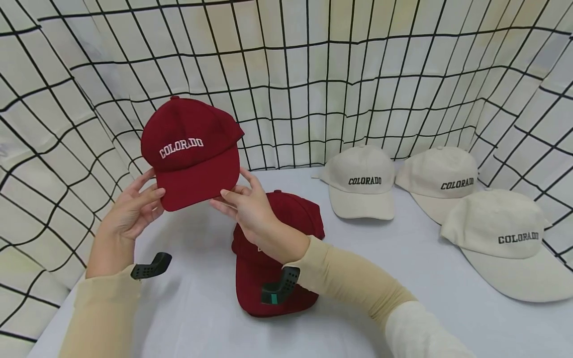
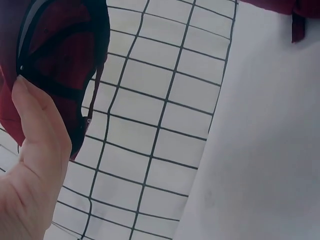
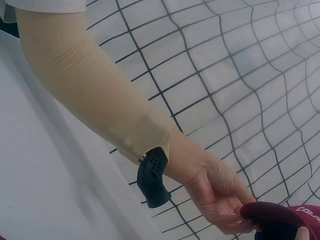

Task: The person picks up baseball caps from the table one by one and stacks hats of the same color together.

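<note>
A dark red baseball cap (image 1: pixel 192 134) with white COLORADO lettering is held up off the table, its brim tilted toward me. My left hand (image 1: pixel 136 206) pinches the brim's left edge between thumb and fingers. At the brim's right corner my right hand (image 1: pixel 250 206) grips it, thumb on top. The left wrist view shows the held cap's dark-trimmed inside (image 2: pixel 60 55) beside the left thumb. In the right wrist view, the right hand (image 3: pixel 217 195) holds the brim (image 3: pixel 270 212). A second red cap (image 1: pixel 277 288) lies on the table, partly hidden by my right forearm.
Three cream COLORADO caps sit at the right: one (image 1: pixel 362 181) near the back, another (image 1: pixel 440 176) beside it, and a third (image 1: pixel 506 241) closer to me. A white cloth with black grid lines (image 1: pixel 309 89) walls the white table (image 1: pixel 201 308) at the back and sides.
</note>
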The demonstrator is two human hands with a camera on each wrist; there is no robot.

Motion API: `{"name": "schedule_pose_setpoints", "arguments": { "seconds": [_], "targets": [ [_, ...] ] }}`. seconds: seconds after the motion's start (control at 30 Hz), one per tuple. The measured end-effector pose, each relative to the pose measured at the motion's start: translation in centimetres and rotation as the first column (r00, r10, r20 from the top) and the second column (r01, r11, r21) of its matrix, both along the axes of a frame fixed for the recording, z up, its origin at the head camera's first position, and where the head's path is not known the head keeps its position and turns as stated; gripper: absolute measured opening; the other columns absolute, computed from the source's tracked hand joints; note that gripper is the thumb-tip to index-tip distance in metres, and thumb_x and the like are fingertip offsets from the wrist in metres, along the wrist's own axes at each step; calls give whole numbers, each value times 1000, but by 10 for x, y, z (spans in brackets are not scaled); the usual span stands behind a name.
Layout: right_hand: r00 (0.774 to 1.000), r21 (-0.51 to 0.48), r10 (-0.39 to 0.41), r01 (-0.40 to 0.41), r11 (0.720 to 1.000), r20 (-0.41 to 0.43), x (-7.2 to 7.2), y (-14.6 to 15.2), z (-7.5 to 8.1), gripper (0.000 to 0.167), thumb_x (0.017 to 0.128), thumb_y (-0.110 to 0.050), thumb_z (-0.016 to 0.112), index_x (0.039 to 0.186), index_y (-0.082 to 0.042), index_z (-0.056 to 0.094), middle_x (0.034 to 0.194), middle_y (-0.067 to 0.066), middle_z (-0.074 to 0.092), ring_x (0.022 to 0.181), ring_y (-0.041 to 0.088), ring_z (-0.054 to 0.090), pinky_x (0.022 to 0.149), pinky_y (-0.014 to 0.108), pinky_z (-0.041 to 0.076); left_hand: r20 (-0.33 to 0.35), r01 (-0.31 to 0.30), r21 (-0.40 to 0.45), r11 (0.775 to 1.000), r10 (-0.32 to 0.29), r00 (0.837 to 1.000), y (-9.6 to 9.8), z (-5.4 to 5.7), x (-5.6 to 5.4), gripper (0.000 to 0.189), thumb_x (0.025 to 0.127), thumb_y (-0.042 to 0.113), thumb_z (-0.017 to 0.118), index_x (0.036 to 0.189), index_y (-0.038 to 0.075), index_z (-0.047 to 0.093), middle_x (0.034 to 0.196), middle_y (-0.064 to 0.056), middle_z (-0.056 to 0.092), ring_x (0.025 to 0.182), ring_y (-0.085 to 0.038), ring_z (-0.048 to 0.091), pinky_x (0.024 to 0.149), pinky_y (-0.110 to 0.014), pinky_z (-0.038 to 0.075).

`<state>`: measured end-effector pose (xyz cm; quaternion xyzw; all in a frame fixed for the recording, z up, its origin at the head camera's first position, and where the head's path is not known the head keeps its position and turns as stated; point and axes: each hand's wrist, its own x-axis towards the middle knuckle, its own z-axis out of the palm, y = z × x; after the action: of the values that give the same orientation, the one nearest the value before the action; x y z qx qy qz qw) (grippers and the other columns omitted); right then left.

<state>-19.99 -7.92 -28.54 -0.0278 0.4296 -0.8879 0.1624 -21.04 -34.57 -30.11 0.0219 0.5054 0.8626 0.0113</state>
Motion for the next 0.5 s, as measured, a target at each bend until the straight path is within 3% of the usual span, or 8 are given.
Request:
{"name": "schedule_pose_setpoints", "arguments": {
  "seconds": [0.27, 0.5],
  "targets": [
    [998, 12, 28, -27, 1000, -49, -3, 17, -3, 70, 100, 9, 57, 158, -19, 32, 109, 13, 61, 96, 25, 69, 90, 40, 57, -30, -19, -13, 1000, 19, 999, 15, 4, 4, 80, 95, -9, 64, 160, 19, 25, 113, -5, 70, 93, -19, 73, 72, -29, 61],
    [995, 28, 39, -37, 999, -95, 0, 31, -1, 70, 100, 9, 56, 159, -18, 31, 106, 12, 60, 92, 22, 68, 91, 39, 57, -77, 24, 20, 1000, -22, 997, 26, 4, 6, 73, 96, -12, 60, 157, 18, 35, 114, -9, 70, 93, -20, 72, 70, -28, 60]
  ]
}}
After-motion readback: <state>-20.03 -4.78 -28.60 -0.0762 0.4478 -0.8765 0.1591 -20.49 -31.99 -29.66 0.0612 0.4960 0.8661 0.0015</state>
